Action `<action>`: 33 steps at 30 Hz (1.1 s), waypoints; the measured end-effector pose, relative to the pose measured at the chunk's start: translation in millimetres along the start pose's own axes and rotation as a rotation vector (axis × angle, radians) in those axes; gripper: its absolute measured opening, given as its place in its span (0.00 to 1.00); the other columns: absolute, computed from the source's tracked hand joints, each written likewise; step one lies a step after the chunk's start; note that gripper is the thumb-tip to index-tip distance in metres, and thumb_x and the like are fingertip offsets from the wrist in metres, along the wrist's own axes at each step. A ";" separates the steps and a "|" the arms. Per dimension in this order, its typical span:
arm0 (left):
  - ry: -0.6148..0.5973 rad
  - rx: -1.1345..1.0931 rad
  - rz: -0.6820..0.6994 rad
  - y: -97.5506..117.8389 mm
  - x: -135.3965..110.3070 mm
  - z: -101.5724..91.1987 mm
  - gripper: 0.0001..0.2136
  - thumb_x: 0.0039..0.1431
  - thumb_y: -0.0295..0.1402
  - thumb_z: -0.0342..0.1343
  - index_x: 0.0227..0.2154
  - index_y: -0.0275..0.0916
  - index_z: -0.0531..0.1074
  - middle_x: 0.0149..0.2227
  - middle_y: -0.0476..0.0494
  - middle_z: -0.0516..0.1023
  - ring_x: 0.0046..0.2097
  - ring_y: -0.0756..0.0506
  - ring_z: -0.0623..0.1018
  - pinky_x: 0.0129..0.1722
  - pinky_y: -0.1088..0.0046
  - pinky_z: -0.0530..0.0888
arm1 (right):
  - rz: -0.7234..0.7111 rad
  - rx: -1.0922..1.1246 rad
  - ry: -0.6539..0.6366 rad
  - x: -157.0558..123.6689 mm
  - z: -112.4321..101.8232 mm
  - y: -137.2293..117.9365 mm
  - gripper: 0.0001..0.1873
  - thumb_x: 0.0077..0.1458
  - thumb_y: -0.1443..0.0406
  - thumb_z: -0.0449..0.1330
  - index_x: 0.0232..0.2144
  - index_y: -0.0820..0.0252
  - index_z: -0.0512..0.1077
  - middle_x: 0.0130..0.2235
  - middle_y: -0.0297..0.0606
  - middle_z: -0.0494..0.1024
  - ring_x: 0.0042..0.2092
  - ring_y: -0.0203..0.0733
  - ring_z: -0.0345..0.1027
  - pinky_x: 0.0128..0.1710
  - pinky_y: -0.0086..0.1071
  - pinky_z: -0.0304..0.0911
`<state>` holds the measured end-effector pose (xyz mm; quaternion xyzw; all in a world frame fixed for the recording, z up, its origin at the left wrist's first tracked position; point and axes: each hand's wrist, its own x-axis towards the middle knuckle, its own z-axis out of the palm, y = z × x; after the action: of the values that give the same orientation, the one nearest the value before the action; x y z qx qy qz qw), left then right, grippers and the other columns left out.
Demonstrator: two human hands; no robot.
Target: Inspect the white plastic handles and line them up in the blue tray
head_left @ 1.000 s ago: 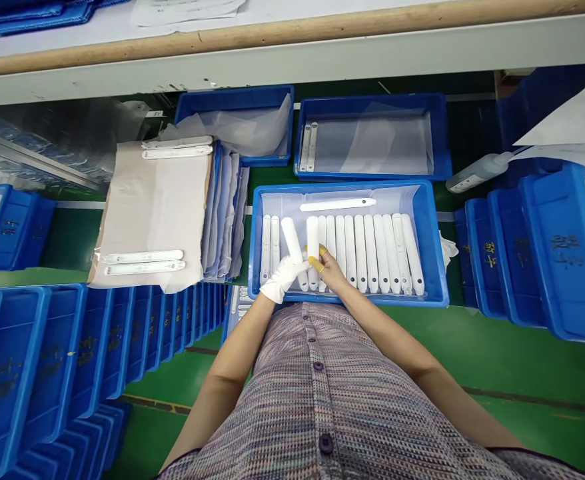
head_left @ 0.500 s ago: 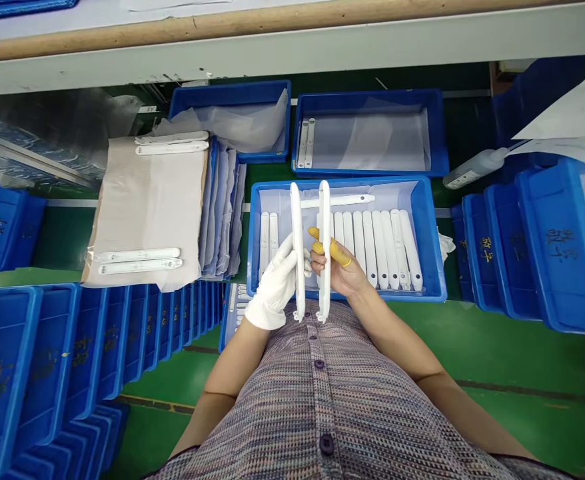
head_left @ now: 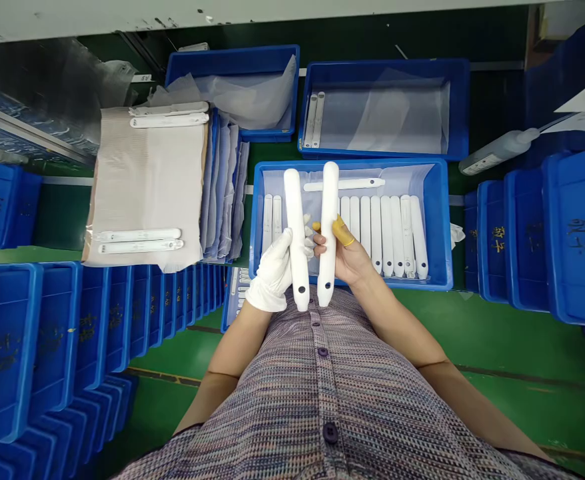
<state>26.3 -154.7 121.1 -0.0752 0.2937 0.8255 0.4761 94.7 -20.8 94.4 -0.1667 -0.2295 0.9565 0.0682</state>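
Observation:
My left hand (head_left: 272, 275), in a white fabric glove, is shut on a long white plastic bar (head_left: 296, 240), held upright over the near part of a blue plastic tray (head_left: 352, 162). My right hand (head_left: 345, 250), with yellow finger cots, grips a matching bar (head_left: 328, 233) close beside the first. A dark round hole shows near the lower end of each bar. Below them in the tray stand rows of similar white bars (head_left: 392, 233), partly hidden by my hands. One more bar (head_left: 345, 184) lies crosswise at the tray's far end.
A blue bin (head_left: 385, 110) lined with clear film holds two slim bars. A beige foam sheet (head_left: 147, 180) carries several slim white bars. Stacked blue bins (head_left: 52, 320) run along the left and right. A plastic squeeze bottle (head_left: 500, 152) lies at upper right.
Both bars have risen out of the tray row and turned from edge-on to show their broad faces with holes. The view has shifted slightly, moving the tray upward in the picture.

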 end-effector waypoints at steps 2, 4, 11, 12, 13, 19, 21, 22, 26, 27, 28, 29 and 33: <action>0.011 0.003 0.003 0.1 1.2 -2.1 0.16 0.74 0.34 0.47 0.55 0.33 0.74 0.40 0.41 0.76 0.35 0.52 0.77 0.40 0.76 0.79 | 0.055 0.003 -0.006 -1.4 2.8 -4.2 0.11 0.58 0.56 0.67 0.40 0.53 0.74 0.41 0.35 0.80 0.34 0.35 0.70 0.30 0.30 0.74; 0.020 0.008 0.002 0.4 1.2 -3.1 0.16 0.74 0.35 0.48 0.56 0.33 0.73 0.39 0.41 0.76 0.35 0.51 0.77 0.40 0.76 0.79 | 0.069 0.014 -0.009 -3.9 5.5 -8.2 0.08 0.61 0.59 0.63 0.42 0.54 0.74 0.43 0.37 0.81 0.36 0.37 0.72 0.33 0.33 0.76; 0.059 0.058 0.070 -0.8 1.4 -0.4 0.12 0.72 0.31 0.50 0.53 0.38 0.73 0.33 0.47 0.74 0.30 0.54 0.75 0.34 0.80 0.76 | -0.045 -0.044 0.000 -14.2 8.5 -3.5 0.22 0.51 0.68 0.68 0.48 0.46 0.75 0.47 0.31 0.80 0.39 0.36 0.73 0.34 0.32 0.76; 0.051 0.060 0.067 -1.5 2.1 -0.8 0.12 0.72 0.31 0.50 0.53 0.39 0.73 0.32 0.48 0.74 0.30 0.54 0.75 0.33 0.80 0.76 | -0.050 -0.058 0.008 -15.5 8.4 -1.3 0.22 0.51 0.68 0.69 0.48 0.45 0.76 0.47 0.31 0.79 0.39 0.35 0.73 0.34 0.31 0.75; 0.038 0.061 0.062 -2.3 2.8 -1.6 0.12 0.72 0.32 0.50 0.54 0.40 0.73 0.32 0.49 0.73 0.29 0.54 0.74 0.33 0.80 0.75 | -0.054 -0.072 0.011 -16.7 8.4 0.8 0.22 0.50 0.68 0.69 0.48 0.45 0.76 0.47 0.31 0.79 0.39 0.35 0.73 0.34 0.31 0.75; -0.066 0.073 0.093 -8.8 4.7 -9.7 0.15 0.69 0.37 0.56 0.55 0.39 0.73 0.31 0.49 0.73 0.26 0.55 0.71 0.27 0.80 0.74 | -0.111 -0.237 -0.013 -24.4 8.2 10.0 0.29 0.45 0.68 0.71 0.51 0.42 0.77 0.49 0.31 0.77 0.43 0.39 0.73 0.45 0.38 0.76; -0.088 0.115 0.117 -10.5 4.6 -12.6 0.16 0.63 0.36 0.62 0.52 0.38 0.75 0.30 0.51 0.72 0.24 0.56 0.68 0.23 0.82 0.70 | -0.195 -0.394 -0.002 -28.1 7.8 13.9 0.28 0.48 0.66 0.70 0.52 0.39 0.76 0.50 0.32 0.76 0.47 0.43 0.72 0.52 0.45 0.74; -0.098 0.144 0.138 -10.9 4.7 -14.0 0.16 0.59 0.35 0.65 0.49 0.38 0.76 0.29 0.51 0.72 0.22 0.57 0.67 0.21 0.82 0.68 | -0.261 -0.490 0.007 -30.1 7.6 16.1 0.27 0.50 0.66 0.70 0.52 0.37 0.76 0.50 0.33 0.76 0.51 0.45 0.71 0.56 0.49 0.71; -0.183 0.245 0.162 -7.5 5.7 -18.1 0.14 0.51 0.40 0.66 0.36 0.36 0.75 0.25 0.50 0.72 0.19 0.55 0.67 0.16 0.79 0.65 | -0.572 -0.873 0.048 -37.6 5.5 23.6 0.26 0.58 0.66 0.65 0.54 0.29 0.75 0.53 0.35 0.71 0.60 0.49 0.64 0.67 0.56 0.58; -0.211 0.256 0.147 -6.0 5.8 -18.2 0.16 0.51 0.43 0.65 0.35 0.36 0.74 0.25 0.49 0.72 0.18 0.54 0.68 0.15 0.78 0.65 | -0.620 -0.944 0.057 -38.8 4.5 24.9 0.28 0.59 0.67 0.64 0.55 0.26 0.74 0.53 0.35 0.70 0.60 0.49 0.64 0.67 0.56 0.58; -0.233 0.265 0.130 -4.7 5.8 -18.0 0.17 0.50 0.45 0.65 0.35 0.35 0.74 0.25 0.48 0.73 0.18 0.53 0.69 0.15 0.77 0.66 | -0.652 -1.000 0.064 -39.6 3.3 25.9 0.29 0.60 0.67 0.63 0.57 0.24 0.72 0.52 0.35 0.70 0.60 0.49 0.64 0.67 0.56 0.58; -0.248 0.273 0.118 -3.7 5.8 -17.5 0.18 0.50 0.46 0.64 0.36 0.35 0.74 0.24 0.48 0.73 0.18 0.52 0.70 0.15 0.76 0.66 | -0.680 -1.043 0.067 -39.9 2.0 26.8 0.30 0.61 0.68 0.62 0.58 0.23 0.70 0.52 0.35 0.69 0.59 0.48 0.64 0.67 0.56 0.59; -0.231 0.325 0.120 -3.3 6.1 -15.9 0.21 0.47 0.48 0.64 0.36 0.35 0.72 0.23 0.49 0.72 0.17 0.51 0.69 0.15 0.75 0.67 | -0.761 -1.124 0.055 -38.2 -2.9 28.8 0.33 0.63 0.70 0.59 0.61 0.25 0.67 0.52 0.35 0.67 0.57 0.46 0.65 0.63 0.54 0.64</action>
<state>23.4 -157.8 104.3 0.1154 0.3705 0.7973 0.4623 129.9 -53.0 89.7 -0.1087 -0.7325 0.5969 0.3087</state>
